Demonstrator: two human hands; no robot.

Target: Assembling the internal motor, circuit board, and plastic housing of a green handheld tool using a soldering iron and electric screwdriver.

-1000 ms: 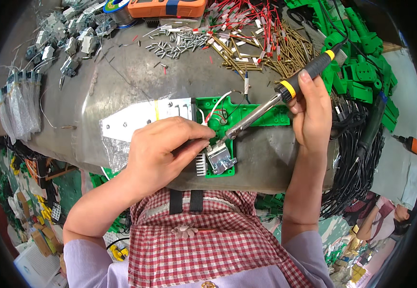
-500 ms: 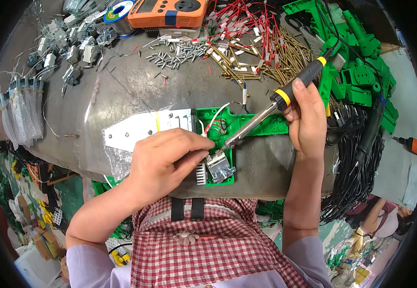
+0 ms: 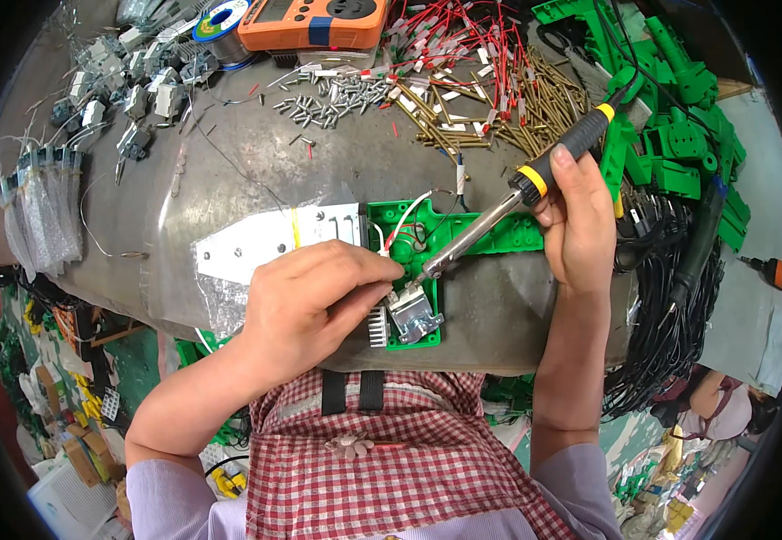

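Observation:
My right hand (image 3: 580,211) grips a soldering iron (image 3: 580,133) with a black and yellow handle. Its metal barrel slants down to the left, and the tip is at a small silver metal-cased part (image 3: 416,317), probably a switch, in a green plastic housing (image 3: 499,232). My left hand (image 3: 319,288) is closed in a pinch beside that tip; its fingertips hide what they hold. White, red and black wires (image 3: 400,236) run inside the housing just above the fingers. A white toothed strip (image 3: 377,326) lies beside the silver part. Left of the housing, a flat silver plate (image 3: 265,241) carries a yellow band.
Screws (image 3: 332,103), brass-coloured rods (image 3: 544,103) and red-wired parts (image 3: 445,36) lie at the back. An orange meter (image 3: 341,27) and a solder spool (image 3: 224,27) stand behind. Green housings (image 3: 679,144) and black cables (image 3: 656,306) crowd the right; grey switch-like parts (image 3: 143,76) lie left.
Both hands, the soldering iron and the housing stay almost in place. At the far right edge, another person has shifted slightly.

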